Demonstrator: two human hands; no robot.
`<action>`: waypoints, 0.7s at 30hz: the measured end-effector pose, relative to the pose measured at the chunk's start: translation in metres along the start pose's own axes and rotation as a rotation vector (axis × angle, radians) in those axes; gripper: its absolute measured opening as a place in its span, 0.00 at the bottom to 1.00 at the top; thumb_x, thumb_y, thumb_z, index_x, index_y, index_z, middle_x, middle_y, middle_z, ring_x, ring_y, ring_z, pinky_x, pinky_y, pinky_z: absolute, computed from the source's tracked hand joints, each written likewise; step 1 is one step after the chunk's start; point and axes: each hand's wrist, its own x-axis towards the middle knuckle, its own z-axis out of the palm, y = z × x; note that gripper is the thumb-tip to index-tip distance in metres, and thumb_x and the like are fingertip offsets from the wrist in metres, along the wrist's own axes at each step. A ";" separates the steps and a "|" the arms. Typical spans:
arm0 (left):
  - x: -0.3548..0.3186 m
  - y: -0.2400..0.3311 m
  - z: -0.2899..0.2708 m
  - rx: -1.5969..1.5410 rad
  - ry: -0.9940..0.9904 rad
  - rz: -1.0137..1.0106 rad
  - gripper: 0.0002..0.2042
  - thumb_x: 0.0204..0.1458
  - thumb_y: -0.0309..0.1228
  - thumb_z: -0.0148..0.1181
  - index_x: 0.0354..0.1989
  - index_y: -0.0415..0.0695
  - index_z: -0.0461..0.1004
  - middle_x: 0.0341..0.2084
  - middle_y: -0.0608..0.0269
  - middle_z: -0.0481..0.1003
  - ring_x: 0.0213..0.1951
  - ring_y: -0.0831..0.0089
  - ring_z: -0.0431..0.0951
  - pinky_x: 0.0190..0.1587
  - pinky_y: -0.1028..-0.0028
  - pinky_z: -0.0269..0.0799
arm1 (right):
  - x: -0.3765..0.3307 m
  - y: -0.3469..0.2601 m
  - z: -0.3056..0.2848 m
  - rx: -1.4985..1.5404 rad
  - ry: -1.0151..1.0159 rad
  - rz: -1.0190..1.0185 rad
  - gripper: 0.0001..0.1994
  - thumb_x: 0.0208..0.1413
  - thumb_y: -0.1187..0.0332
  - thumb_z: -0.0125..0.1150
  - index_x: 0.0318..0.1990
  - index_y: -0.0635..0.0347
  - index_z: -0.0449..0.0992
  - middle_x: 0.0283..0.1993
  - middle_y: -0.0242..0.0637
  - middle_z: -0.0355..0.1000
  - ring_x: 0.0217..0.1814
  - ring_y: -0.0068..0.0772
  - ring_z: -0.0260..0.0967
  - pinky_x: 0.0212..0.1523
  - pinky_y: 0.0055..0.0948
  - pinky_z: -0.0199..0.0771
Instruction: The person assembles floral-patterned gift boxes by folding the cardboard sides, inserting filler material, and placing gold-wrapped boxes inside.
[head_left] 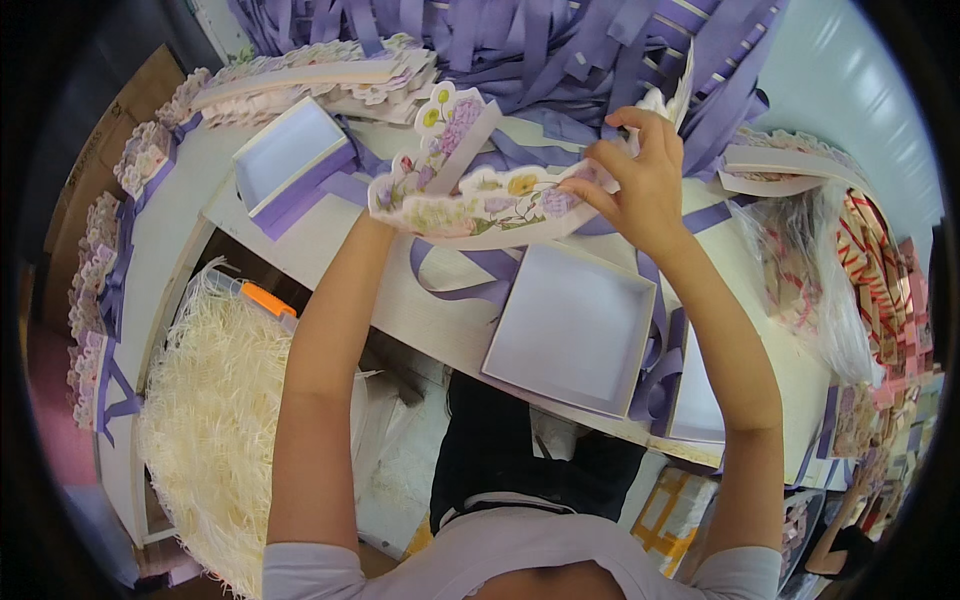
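So the worktop is pretty crowded: purple ribbons piled at 12 o'clock, shredded cream paper spilling past the near edge at 8. Only free space is around the open white box, dead centre. Above it, the flowery scalloped card strip is held up. Right hand pinches its end at 1 o'clock. Left hand is hidden behind the strip, so can't tell its grip.
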 end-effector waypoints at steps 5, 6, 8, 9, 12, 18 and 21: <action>-0.046 0.030 0.012 0.340 0.006 0.287 0.21 0.51 0.41 0.41 0.53 0.49 0.58 0.49 0.60 0.58 0.50 0.65 0.59 0.51 0.62 0.54 | 0.004 0.005 0.021 0.020 -0.270 -0.055 0.11 0.40 0.59 0.60 0.22 0.57 0.70 0.28 0.31 0.65 0.29 0.34 0.63 0.37 0.32 0.59; -0.053 0.033 0.020 0.474 -0.001 0.345 0.21 0.51 0.42 0.41 0.54 0.49 0.58 0.52 0.60 0.58 0.52 0.64 0.58 0.53 0.62 0.54 | -0.002 0.011 0.024 0.016 -0.367 -0.011 0.11 0.42 0.60 0.59 0.23 0.57 0.70 0.27 0.32 0.64 0.28 0.34 0.63 0.35 0.31 0.60; -0.071 0.043 0.036 0.745 0.018 0.398 0.21 0.50 0.42 0.46 0.54 0.55 0.60 0.59 0.61 0.50 0.61 0.63 0.47 0.58 0.66 0.45 | -0.013 0.021 0.030 0.042 -0.441 0.009 0.09 0.45 0.62 0.56 0.24 0.57 0.69 0.27 0.34 0.64 0.26 0.38 0.63 0.27 0.31 0.61; -0.073 0.045 0.034 1.017 -0.057 0.510 0.21 0.50 0.41 0.47 0.54 0.55 0.60 0.59 0.62 0.51 0.60 0.64 0.48 0.58 0.67 0.45 | -0.015 0.026 0.030 0.076 -0.436 0.012 0.08 0.45 0.63 0.56 0.25 0.57 0.70 0.27 0.34 0.64 0.25 0.38 0.63 0.28 0.31 0.61; -0.078 0.046 0.035 1.621 -0.202 0.789 0.23 0.45 0.34 0.56 0.52 0.53 0.61 0.58 0.63 0.52 0.60 0.63 0.49 0.59 0.64 0.44 | -0.014 0.031 0.030 0.149 -0.419 -0.025 0.08 0.43 0.67 0.57 0.32 0.57 0.71 0.30 0.33 0.66 0.28 0.36 0.63 0.30 0.33 0.61; -0.093 0.046 0.053 2.280 0.007 1.174 0.23 0.35 0.28 0.63 0.43 0.49 0.64 0.51 0.60 0.60 0.57 0.62 0.54 0.58 0.61 0.48 | -0.020 0.003 0.020 -0.111 -0.361 -0.202 0.22 0.39 0.69 0.58 0.47 0.56 0.68 0.42 0.31 0.66 0.41 0.32 0.61 0.42 0.33 0.59; -0.089 0.039 0.042 2.229 -0.083 1.156 0.22 0.34 0.29 0.63 0.41 0.48 0.64 0.47 0.62 0.63 0.52 0.64 0.60 0.55 0.60 0.51 | -0.030 -0.003 0.017 -0.147 -0.343 -0.151 0.25 0.37 0.68 0.60 0.49 0.57 0.67 0.47 0.33 0.64 0.43 0.34 0.61 0.46 0.34 0.58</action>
